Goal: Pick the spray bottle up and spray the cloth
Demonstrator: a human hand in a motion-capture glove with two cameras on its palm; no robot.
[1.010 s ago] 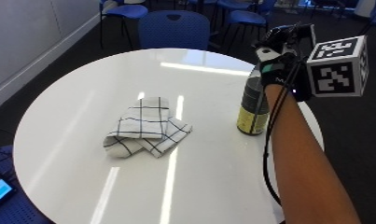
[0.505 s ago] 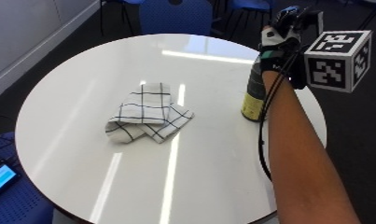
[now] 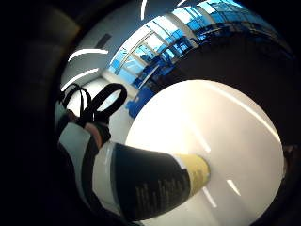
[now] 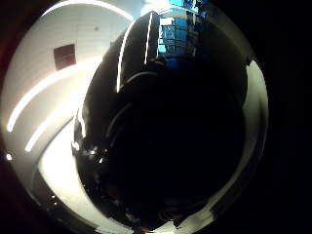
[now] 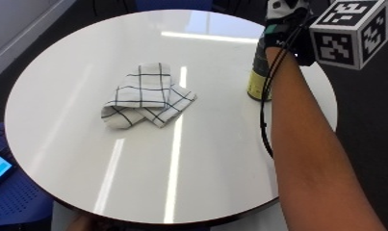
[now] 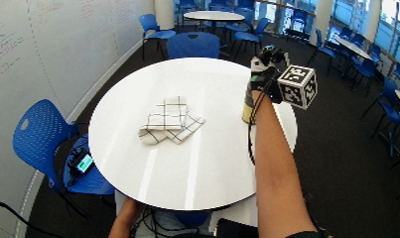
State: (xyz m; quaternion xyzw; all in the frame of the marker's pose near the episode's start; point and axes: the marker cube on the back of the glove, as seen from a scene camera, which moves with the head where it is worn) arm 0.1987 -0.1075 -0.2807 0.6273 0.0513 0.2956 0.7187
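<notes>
My gloved right hand (image 5: 284, 19) was at the top of the spray bottle (image 5: 257, 77), which stood upright on the round white table (image 5: 71, 159) near its far right edge. From the outside view the hand covered the bottle's head, and I could not tell whether my fingers were curled round it or only laid against it. The thumb-side palm view was filled by a dark, glossy rounded surface (image 4: 165, 126) close against the palm, in my judgement the bottle's upper part. The little-finger-side palm view showed the bottle's body (image 3: 155, 183), a dark label with fine print and a yellow band toward the base, running down to the tabletop, its base apparently resting there.

The checked cloth (image 5: 145, 96), white with dark grid lines, lay loosely folded toward the table's middle, well apart from the bottle and to its left in the outside view. It was untouched and, in my judgement, not yet sprayed.

Assessment of handling: the bottle appeared rigid, tall and narrow, so it would likely tip if pushed at the top. Its glossy surface suggested a slippery hold. I judged the neck just under the spray head the proper place to take it, leaving a finger free for the trigger. Its fill level could not be seen, so its weight remained unknown. The cloth looked soft and light and might shift if brushed
</notes>
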